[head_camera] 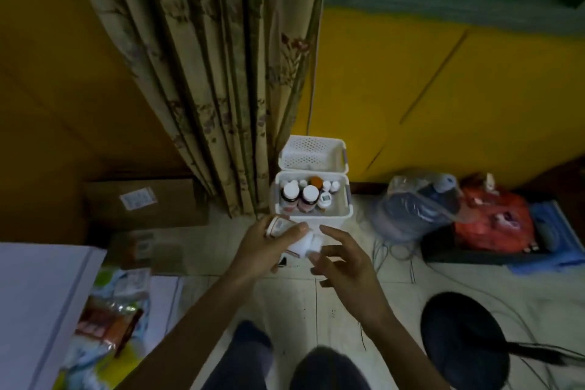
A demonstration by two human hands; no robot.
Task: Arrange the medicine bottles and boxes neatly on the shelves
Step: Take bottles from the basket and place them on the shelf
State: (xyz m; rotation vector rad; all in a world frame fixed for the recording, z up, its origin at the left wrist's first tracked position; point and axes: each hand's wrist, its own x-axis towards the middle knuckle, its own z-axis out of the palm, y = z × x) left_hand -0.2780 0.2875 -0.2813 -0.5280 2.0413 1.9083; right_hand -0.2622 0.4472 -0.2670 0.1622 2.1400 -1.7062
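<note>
Your left hand (270, 250) grips a bottle (278, 226) just in front of the lower basket (344, 199). It lies tipped sideways, white cap (302, 246) toward your right hand (343, 266), probably so you can check the label or take it over before shelving. Right hand is loose, fingers spread, holding nothing; its fingertips are near the cap, contact unclear. The bottle looks pale with a reddish-edged label, blurred. Other bottles (310, 195) stand upright in the basket's back-left, mostly white-capped, one orange. The upper basket (311, 152) sits behind.
</note>
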